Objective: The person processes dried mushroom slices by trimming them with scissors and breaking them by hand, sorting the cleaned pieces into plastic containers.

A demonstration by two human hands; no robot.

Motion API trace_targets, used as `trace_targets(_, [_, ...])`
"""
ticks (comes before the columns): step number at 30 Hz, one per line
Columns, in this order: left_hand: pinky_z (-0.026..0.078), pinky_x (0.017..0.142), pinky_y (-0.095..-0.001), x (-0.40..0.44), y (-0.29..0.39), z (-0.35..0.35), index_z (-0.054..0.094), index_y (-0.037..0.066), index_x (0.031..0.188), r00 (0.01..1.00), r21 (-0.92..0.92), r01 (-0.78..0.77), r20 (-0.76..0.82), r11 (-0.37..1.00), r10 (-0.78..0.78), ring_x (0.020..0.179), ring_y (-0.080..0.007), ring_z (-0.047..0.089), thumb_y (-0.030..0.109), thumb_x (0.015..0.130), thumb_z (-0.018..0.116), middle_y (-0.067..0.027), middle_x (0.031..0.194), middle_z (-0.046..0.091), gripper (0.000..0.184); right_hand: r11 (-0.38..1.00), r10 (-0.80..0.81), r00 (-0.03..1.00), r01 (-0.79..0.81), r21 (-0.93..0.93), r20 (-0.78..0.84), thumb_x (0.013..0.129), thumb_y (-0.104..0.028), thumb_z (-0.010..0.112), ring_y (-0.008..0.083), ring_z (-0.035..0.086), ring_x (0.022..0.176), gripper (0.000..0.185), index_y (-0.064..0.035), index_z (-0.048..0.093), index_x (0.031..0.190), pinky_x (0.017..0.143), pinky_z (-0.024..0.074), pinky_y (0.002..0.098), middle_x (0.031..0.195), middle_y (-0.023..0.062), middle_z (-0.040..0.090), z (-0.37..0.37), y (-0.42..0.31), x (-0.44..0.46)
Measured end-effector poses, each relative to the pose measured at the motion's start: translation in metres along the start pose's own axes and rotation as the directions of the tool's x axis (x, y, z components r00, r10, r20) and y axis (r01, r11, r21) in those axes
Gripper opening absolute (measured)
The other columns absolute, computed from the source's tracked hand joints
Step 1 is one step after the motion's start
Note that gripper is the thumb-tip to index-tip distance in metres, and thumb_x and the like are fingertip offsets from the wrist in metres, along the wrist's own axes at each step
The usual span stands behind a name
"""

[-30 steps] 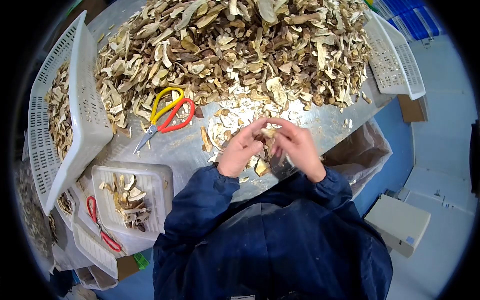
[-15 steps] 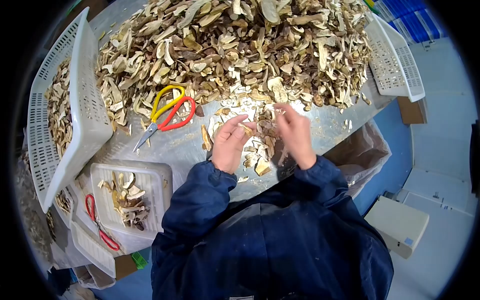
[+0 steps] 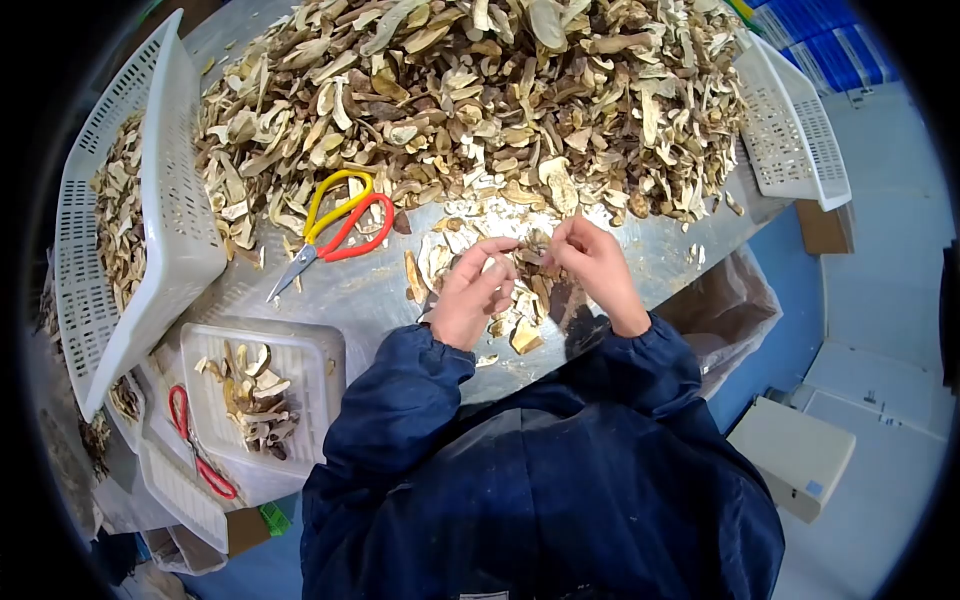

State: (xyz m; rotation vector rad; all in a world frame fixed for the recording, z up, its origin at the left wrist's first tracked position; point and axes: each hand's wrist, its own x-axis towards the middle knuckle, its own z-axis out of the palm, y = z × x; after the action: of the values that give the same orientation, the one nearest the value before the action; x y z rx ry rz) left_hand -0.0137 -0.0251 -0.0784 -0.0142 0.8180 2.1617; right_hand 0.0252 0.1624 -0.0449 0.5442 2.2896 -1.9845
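My left hand [image 3: 472,295] is closed in a pinch over the steel table, with a pale bit of dried mushroom slice [image 3: 489,265] showing between its fingers. Close by on the right, the fingertips of my right hand [image 3: 598,268] pinch a small brownish dried mushroom slice [image 3: 538,241], held in the gap between both hands. Loose slices, among them a yellowish piece [image 3: 525,336], lie under and around my hands. Beyond them rises a large heap of dried mushroom slices [image 3: 470,100]. Yellow-and-red-handled scissors [image 3: 335,222] rest spread on the table to the left.
A white perforated basket [image 3: 185,250] with slices leans at the left; another basket [image 3: 790,120] stands far right. A shallow clear tray [image 3: 320,385] holds some slices, beside red-handled scissors [image 3: 190,440]. A lined bin [image 3: 745,315] sits below the table's right edge.
My right hand has moved slightly down and right from a blurred motion, and its fingertips now pinch a slice. My left hand has turned a little, its fingertips reaching toward the right hand.
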Motion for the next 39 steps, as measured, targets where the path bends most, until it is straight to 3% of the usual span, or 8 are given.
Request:
trace_targets(6, [0.039, 0.059, -0.019, 0.0, -0.014, -0.011, 0.051, 0.002, 0.12, 0.996, 0.362, -0.057, -0.04, 0.931, 0.077, 0.067, -0.0045, 0.045, 0.011, 0.091, 0.058, 0.0021, 0.087, 0.05, 0.031, 0.949, 0.194, 0.933, -0.257, 0.182, 0.305, 0.09, -0.014, 0.054, 0.0031, 0.048, 0.054, 0.01, -0.007, 0.055, 0.083, 0.048, 0.035, 0.0171, 0.065, -0.0024, 0.055, 0.021, -0.007, -0.013])
trace_targets(12, [0.039, 0.06, -0.0191, 0.003, -0.009, -0.012, 0.054, 0.006, 0.102, 0.998, 0.148, -0.053, -0.035, 0.988, 0.059, 0.069, -0.004, 0.046, 0.01, 0.091, 0.058, 0.0031, 0.086, 0.052, 0.012, 0.868, 0.269, 0.925, -0.354, 0.347, 0.27, 0.091, -0.015, 0.054, 0.0033, 0.05, 0.058, 0.01, -0.0059, 0.057, 0.087, 0.05, 0.0377, 0.0173, 0.07, -0.0009, 0.058, 0.025, -0.009, -0.013])
trace_targets(19, [0.033, 0.058, -0.0204, 0.003, -0.008, -0.011, 0.054, 0.005, 0.103, 0.998, 0.264, -0.054, -0.023, 0.963, 0.062, 0.064, -0.0055, 0.04, 0.009, 0.093, 0.053, 0.0002, 0.086, 0.053, 0.011, 0.994, -0.015, 0.984, 0.033, -0.104, 0.175, 0.087, -0.014, 0.055, 0.0048, 0.044, 0.059, 0.015, -0.0012, 0.055, 0.08, 0.052, 0.0362, 0.0227, 0.062, -0.0007, 0.051, 0.03, -0.004, -0.015])
trace_targets(26, [0.035, 0.056, -0.0207, 0.002, 0.002, -0.015, 0.049, 0.006, 0.107, 0.969, -0.194, 0.086, 0.246, 0.977, -0.037, 0.066, -0.009, 0.043, 0.017, 0.089, 0.051, -0.0003, 0.079, 0.048, 0.021, 0.956, 0.032, 0.977, 0.031, -0.292, 0.211, 0.087, -0.015, 0.056, 0.0108, 0.048, 0.056, 0.016, 0.0003, 0.06, 0.084, 0.054, 0.0407, 0.0273, 0.06, 0.0055, 0.053, 0.009, -0.03, -0.002])
trace_targets(28, [0.035, 0.054, -0.0215, 0.0, 0.01, -0.008, 0.048, 0.006, 0.106, 0.976, -0.141, 0.099, 0.208, 0.985, -0.068, 0.065, -0.0104, 0.043, 0.018, 0.087, 0.047, -0.0022, 0.078, 0.045, 0.023, 0.853, -0.314, 0.937, 0.205, -0.48, -0.157, 0.085, -0.016, 0.06, 0.02, 0.058, 0.067, 0.017, 0.0005, 0.061, 0.089, 0.062, 0.0455, 0.0319, 0.073, 0.0116, 0.061, -0.003, -0.014, 0.023])
trace_targets(31, [0.036, 0.055, -0.0228, -0.002, 0.012, -0.002, 0.047, 0.006, 0.105, 0.983, -0.09, 0.127, 0.147, 0.988, -0.113, 0.07, -0.0115, 0.044, 0.018, 0.087, 0.044, -0.0036, 0.084, 0.047, 0.022, 0.416, -0.661, 0.731, 0.166, -0.894, -0.172, 0.081, -0.019, 0.064, 0.029, 0.06, 0.084, 0.024, 0.0004, 0.061, 0.095, 0.071, 0.0469, 0.0377, 0.089, 0.0163, 0.062, -0.012, -0.006, 0.048])
trace_targets(34, [0.039, 0.061, -0.0243, 0.001, 0.004, -0.007, 0.047, 0.007, 0.105, 0.988, -0.087, 0.077, 0.14, 0.993, -0.064, 0.077, -0.0114, 0.045, 0.021, 0.089, 0.045, -0.0028, 0.09, 0.047, 0.021, 0.347, -0.415, 0.9, 0.023, -0.938, -0.131, 0.076, -0.021, 0.068, 0.03, 0.056, 0.092, 0.033, -0.0006, 0.06, 0.1, 0.075, 0.046, 0.0403, 0.095, 0.0164, 0.059, -0.005, -0.003, 0.049])
trace_targets(39, [0.042, 0.098, -0.034, 0.002, 0.003, -0.013, 0.035, 0.006, 0.137, 0.982, -0.119, 0.057, 0.187, 0.991, -0.034, 0.116, -0.0195, 0.048, 0.029, 0.093, 0.054, -0.009, 0.126, 0.047, 0.053, 0.914, 0.029, 0.963, -0.134, -0.382, -0.268, 0.082, -0.026, 0.057, 0.0251, 0.059, 0.092, 0.032, 0.003, 0.062, 0.093, 0.078, 0.0456, 0.0356, 0.096, 0.0173, 0.063, -0.023, -0.03, 0.035])
